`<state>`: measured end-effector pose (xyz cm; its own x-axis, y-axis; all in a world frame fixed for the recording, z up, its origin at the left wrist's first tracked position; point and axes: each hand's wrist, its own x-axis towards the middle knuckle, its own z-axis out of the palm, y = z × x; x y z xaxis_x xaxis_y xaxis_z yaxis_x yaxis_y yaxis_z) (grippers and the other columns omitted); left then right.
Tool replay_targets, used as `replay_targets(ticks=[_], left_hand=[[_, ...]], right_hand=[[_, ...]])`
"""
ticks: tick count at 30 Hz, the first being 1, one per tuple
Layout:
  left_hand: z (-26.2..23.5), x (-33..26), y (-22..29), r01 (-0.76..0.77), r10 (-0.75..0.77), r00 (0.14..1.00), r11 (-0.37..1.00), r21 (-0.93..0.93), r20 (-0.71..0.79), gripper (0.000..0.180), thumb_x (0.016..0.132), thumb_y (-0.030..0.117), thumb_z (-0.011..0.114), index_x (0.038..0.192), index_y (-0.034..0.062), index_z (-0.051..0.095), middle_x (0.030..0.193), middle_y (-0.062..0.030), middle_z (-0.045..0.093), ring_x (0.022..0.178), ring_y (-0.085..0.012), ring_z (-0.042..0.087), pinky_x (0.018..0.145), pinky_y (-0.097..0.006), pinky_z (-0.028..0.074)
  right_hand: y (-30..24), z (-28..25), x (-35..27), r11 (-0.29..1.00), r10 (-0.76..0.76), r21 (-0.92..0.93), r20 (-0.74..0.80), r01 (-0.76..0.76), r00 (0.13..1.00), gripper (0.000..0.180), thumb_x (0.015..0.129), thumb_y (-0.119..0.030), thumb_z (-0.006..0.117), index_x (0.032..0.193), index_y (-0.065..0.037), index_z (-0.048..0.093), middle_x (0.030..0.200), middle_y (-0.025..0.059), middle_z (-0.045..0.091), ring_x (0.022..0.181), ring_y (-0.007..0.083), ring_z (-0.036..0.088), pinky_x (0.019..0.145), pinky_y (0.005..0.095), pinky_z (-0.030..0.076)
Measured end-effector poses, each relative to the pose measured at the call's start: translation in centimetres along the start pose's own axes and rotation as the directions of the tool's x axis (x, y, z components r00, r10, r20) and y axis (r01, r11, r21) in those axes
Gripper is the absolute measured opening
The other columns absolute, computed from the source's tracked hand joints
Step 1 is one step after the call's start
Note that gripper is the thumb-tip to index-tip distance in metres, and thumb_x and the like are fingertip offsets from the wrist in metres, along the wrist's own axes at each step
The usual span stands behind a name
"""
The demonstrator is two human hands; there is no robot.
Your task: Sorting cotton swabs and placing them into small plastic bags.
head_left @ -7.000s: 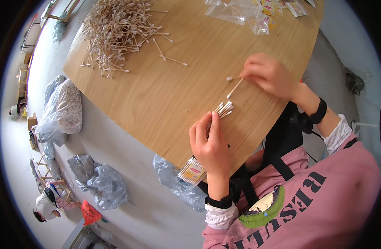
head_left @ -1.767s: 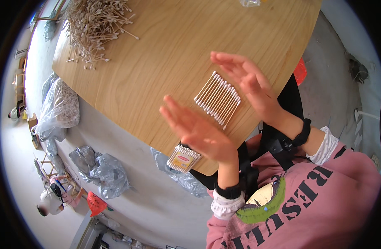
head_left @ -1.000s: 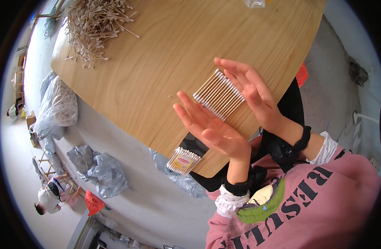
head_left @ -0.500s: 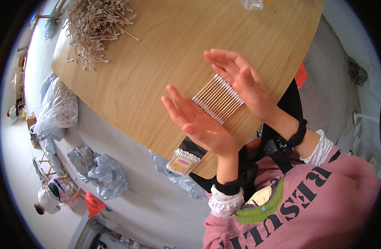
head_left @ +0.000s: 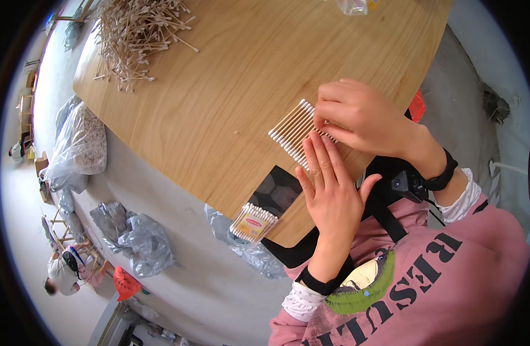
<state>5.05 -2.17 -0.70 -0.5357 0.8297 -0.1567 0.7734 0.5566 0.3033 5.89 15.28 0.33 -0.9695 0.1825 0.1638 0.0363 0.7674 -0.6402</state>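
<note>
While I watch from above, left hand (head_left: pixel 333 193) flat and open on the row of cotton swabs (head_left: pixel 292 131), right hand (head_left: pixel 360 115) pinching its far edge, near the wooden table (head_left: pixel 218 104) edge, packed swab bundle (head_left: pixel 253 222) nearby.

The left hand (head_left: pixel 333 193) lies flat and open, palm down, with its fingers (head_left: pixel 321 154) held close together and pointing up and away from the body — the thumb sticks out to the side. Its forearm comes up from the bottom edge, with a black band and a white cuff at the wrist. The right hand (head_left: pixel 357 115) comes in from the right, bent over, knuckles up. Its fingertips (head_left: pixel 321 120) curl down just above the left fingertips — the two hands nearly touch.
</note>
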Motion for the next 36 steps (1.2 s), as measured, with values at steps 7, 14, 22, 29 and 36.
replay_targets(ticks=[7, 14, 22, 29, 36], left_hand=[[1.0, -0.8, 0.5, 0.014, -0.014, 1.0, 1.0, 0.013, 0.003, 0.113, 0.082, 0.076, 0.05, 0.154, -0.0082, 0.024, 0.163, -0.0224, 0.023, 0.153, -0.0347, 0.019, 0.123, -0.045, 0.01], [1.3, -0.7, 0.7, 0.02, -0.021, 1.0, 1.0, -0.008, -0.005, 0.113, 0.082, 0.072, 0.056, 0.153, -0.0091, 0.024, 0.163, -0.0247, 0.021, 0.153, -0.0368, 0.018, 0.123, -0.045, 0.011], [1.7, -0.9, 0.6, 0.012, -0.012, 1.0, 1.0, -0.008, -0.004, 0.111, 0.082, 0.068, 0.059, 0.154, -0.0089, 0.023, 0.163, -0.0255, 0.02, 0.153, -0.0371, 0.017, 0.123, -0.046, 0.01], [1.8, -1.0, 0.6, 0.008, -0.008, 1.0, 1.0, 0.01, -0.001, 0.11, 0.083, 0.066, 0.061, 0.154, -0.009, 0.023, 0.162, -0.0271, 0.021, 0.153, -0.0384, 0.017, 0.123, -0.047, 0.011], [1.8, -1.0, 0.5, 0.0, 0.0, 1.0, 1.0, 0.018, 0.01, 0.11, 0.083, 0.067, 0.06, 0.153, -0.0095, 0.024, 0.161, -0.0278, 0.023, 0.152, -0.0385, 0.018, 0.123, -0.048, 0.01]], right_hand=[[-0.2, 0.0, 1.2, 0.982, -0.076, -0.161, 0.141, 0.099, 0.987, 0.012, 0.074, -0.009, 0.068, 0.081, -0.004, 0.06, 0.084, 0.008, 0.058, 0.083, 0.0271, 0.061, 0.076, 0.0374, 0.048], [0.1, -0.3, 2.1, 0.97, -0.139, -0.184, 0.123, 0.16, 0.983, 0.01, 0.075, -0.008, 0.066, 0.081, -0.004, 0.061, 0.083, 0.008, 0.059, 0.082, 0.0275, 0.061, 0.076, 0.0372, 0.049], [-0.3, -0.3, 2.5, 0.947, -0.109, -0.272, 0.22, 0.169, 0.969, 0.009, 0.073, -0.009, 0.067, 0.077, -0.002, 0.065, 0.079, 0.0101, 0.062, 0.078, 0.0294, 0.064, 0.072, 0.0376, 0.051], [-0.5, -0.3, 2.4, 0.966, -0.091, -0.215, 0.225, 0.141, 0.97, 0.014, 0.07, -0.011, 0.069, 0.076, 0.0, 0.065, 0.077, 0.012, 0.063, 0.077, 0.031, 0.063, 0.071, 0.0385, 0.051], [-0.3, -0.8, 2.1, 0.994, -0.027, -0.101, 0.242, 0.053, 0.97, 0.012, 0.069, -0.01, 0.067, 0.076, -0.001, 0.063, 0.078, 0.0118, 0.062, 0.078, 0.0316, 0.061, 0.071, 0.0407, 0.048]])
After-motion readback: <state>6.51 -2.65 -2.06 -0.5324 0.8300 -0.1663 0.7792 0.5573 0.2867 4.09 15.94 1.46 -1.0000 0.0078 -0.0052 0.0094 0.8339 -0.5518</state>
